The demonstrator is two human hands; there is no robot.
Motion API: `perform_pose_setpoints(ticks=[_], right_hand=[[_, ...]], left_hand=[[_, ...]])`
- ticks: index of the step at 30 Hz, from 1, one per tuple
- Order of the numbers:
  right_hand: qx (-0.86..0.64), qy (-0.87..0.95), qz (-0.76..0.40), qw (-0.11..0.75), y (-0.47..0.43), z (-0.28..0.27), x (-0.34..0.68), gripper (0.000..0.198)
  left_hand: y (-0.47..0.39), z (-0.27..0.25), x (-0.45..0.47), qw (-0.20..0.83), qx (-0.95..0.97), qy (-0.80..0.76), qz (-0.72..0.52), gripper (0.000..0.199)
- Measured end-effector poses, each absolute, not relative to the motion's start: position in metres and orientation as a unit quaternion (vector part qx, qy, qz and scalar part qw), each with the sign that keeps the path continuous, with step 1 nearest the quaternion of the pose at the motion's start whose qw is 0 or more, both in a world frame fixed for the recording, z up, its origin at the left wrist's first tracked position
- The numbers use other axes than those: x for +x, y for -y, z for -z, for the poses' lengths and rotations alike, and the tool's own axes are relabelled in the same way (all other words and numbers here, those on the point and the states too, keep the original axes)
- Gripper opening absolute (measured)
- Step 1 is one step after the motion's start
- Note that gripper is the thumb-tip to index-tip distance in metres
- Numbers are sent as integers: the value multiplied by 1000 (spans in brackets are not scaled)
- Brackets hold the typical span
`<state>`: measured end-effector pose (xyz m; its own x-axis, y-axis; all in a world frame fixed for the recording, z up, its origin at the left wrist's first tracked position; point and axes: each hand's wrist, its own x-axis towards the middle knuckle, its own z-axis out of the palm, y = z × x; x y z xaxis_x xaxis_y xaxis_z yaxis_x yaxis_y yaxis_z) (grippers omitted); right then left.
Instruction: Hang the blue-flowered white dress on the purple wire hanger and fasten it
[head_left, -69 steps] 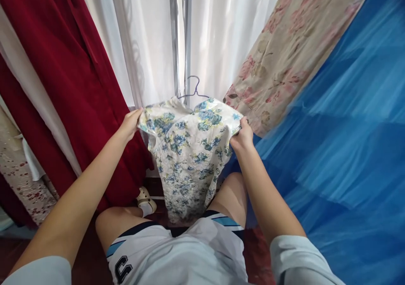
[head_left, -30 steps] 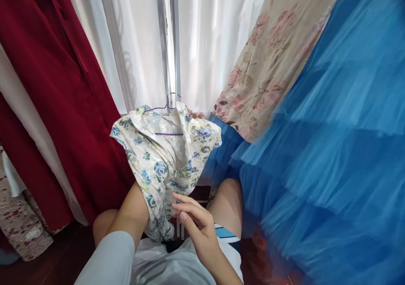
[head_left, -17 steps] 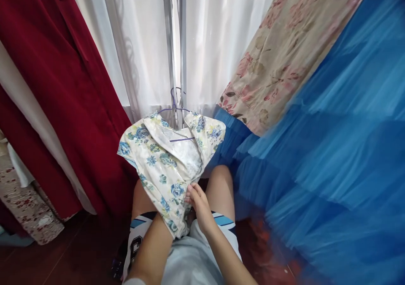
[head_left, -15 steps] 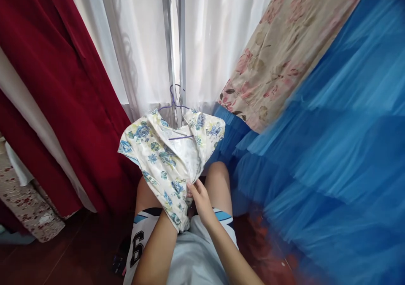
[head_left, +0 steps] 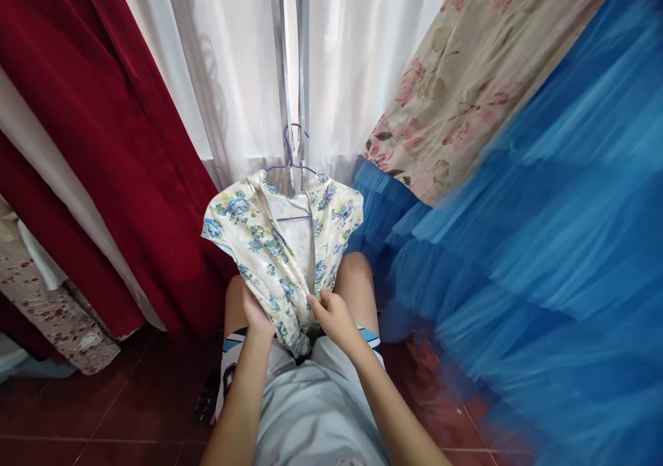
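L hand (head_left: 256, 314) now shows at blouse's (head_left: 272, 266) L edge, fingers hidden so grip can't tell, while R hand (head_left: 334, 317) pinches front edge; blouse, on hanger (head_left: 290, 166) btwn legs (head_left: 356, 276), seems easier to handle.

The cream garment (head_left: 282, 259) (printed with blue flowers) sits on a purple hanger (head_left: 291, 165), its front open. Its lower folds bunch between the knees (head_left: 355, 273).
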<state>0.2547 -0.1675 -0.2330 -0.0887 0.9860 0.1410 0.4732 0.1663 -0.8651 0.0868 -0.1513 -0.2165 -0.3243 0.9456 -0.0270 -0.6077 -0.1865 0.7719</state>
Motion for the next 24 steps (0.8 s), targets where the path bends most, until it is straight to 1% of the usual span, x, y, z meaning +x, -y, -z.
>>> perform_pose_setpoints(ticks=[1,3,6,8,10,12,14,16,19,22,23,24], right_hand=[[-556,659,-335,380,167,233,256,38],[-546,651,-370,377,166,233,257,34],[-516,614,-449,395,164,237,254,28],[-512,590,-475,406,162,240,252,28],[-525,593,-464,397,160,242,252,30],[-544,618,-427,375,159,241,255,34],[-558,641,-386,358,158,239,258,38],[-563,655,-360,353,159,237,260,41],[-543,649,-393,361,162,236,260,43],[-510,608,-477,379,166,239,258,41],[-500,597,-495,386,167,240,257,41],[-491,591,-507,391,168,240,256,40]], left_hand=[[154,224,89,540,218,-329,-743,65],[158,236,92,548,212,-317,-744,66],[163,252,96,524,287,-418,-684,59],[166,261,97,495,317,-470,-658,53],[169,267,96,473,319,-491,-658,44],[172,269,95,469,317,-497,-658,39],[173,268,94,469,325,-493,-657,39],[173,265,93,454,349,-490,-657,45],[175,261,93,376,386,-506,-674,58],[181,262,99,213,408,-515,-723,73],[184,265,102,160,433,-515,-722,75],[186,268,106,124,476,-511,-705,72]])
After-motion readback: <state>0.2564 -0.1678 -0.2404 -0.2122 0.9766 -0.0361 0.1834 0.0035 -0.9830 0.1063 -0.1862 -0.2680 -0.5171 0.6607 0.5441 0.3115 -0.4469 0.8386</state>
